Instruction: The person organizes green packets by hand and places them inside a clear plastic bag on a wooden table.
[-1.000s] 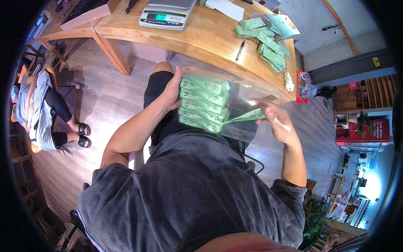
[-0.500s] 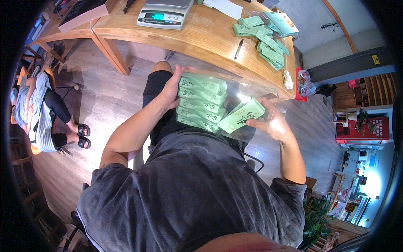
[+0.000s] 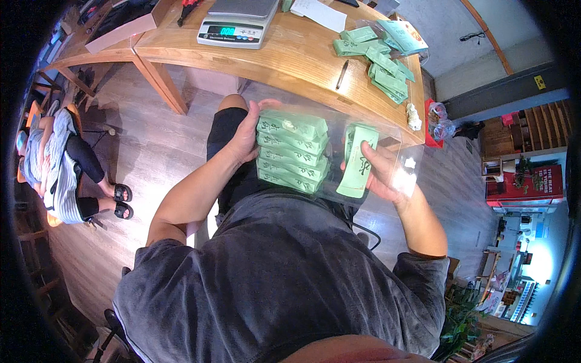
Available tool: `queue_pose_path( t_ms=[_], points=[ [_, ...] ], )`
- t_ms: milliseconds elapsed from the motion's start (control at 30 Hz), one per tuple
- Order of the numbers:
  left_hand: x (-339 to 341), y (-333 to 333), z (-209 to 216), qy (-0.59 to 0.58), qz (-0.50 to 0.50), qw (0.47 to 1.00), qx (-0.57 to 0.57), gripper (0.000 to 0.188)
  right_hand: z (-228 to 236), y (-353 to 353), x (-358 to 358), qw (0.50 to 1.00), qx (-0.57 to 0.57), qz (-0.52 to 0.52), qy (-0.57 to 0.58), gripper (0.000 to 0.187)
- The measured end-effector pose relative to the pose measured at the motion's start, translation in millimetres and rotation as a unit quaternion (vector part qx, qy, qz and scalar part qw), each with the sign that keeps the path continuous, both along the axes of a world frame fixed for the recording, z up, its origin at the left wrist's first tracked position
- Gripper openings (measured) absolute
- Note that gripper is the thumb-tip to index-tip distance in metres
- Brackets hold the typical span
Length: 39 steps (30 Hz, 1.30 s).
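A clear plastic bag (image 3: 339, 116) spans both hands above my lap. Stacked inside its left part lie several green packets (image 3: 292, 151) with dark writing. My left hand (image 3: 247, 134) is wrapped round the bag's left end, beside the stack. My right hand (image 3: 382, 170) seems to be within the open right end, where the plastic covers it. Its thumb presses on a green packet (image 3: 357, 172), held upright a little apart from the stack; a second packet appears behind it. The fingers under the packet are mostly hidden.
On the wooden table (image 3: 290, 66) ahead are a digital scale (image 3: 236, 27), a black pen (image 3: 342, 75), loose green packets (image 3: 387, 75), a printed pouch (image 3: 404, 35), white paper (image 3: 319, 14) and crumpled tissue (image 3: 413, 117). A person (image 3: 66, 157) sits at left; a red bin (image 3: 433, 124) stands right.
The packet in my right hand has turned from slanted to nearly upright and moved slightly right, away from the stack. The left hand has barely moved.
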<state>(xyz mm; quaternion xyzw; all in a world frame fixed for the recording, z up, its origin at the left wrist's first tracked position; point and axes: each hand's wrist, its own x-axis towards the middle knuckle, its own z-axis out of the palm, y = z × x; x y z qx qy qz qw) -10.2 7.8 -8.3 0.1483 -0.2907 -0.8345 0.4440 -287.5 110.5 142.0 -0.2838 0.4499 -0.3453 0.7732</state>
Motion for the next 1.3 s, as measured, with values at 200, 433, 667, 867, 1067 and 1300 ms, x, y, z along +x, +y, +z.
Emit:
queue_pose_path(
  t_ms=[200,433,667,867,1067,1300],
  points=[
    [0.3,-1.7,-2.0,-0.012,0.015,0.999,-0.038,0.072,21.2,-12.2,-6.4,0.994,0.024,0.034,0.097,0.043],
    [4.4,-0.3,3.5,-0.024,0.020,0.994,-0.107,0.076,5.9,-19.2,-7.9,0.999,-0.001,0.046,0.002,0.051],
    [2.2,0.4,-3.2,-0.077,0.040,0.979,-0.184,0.078,8.2,-27.7,3.2,0.991,0.018,0.040,0.126,0.045],
    [-0.3,0.6,-4.2,-0.046,0.016,0.989,-0.140,0.073,18.9,-26.2,7.6,0.983,0.075,0.092,0.139,0.050],
    [2.9,1.0,0.6,-0.036,0.009,0.993,-0.111,0.074,18.9,-9.2,-0.7,0.996,0.037,0.080,0.031,0.058],
    [-1.7,3.0,2.3,-0.018,-0.003,0.995,-0.103,0.068,3.6,-1.8,-27.2,1.000,0.007,-0.011,-0.004,0.054]
  ],
)
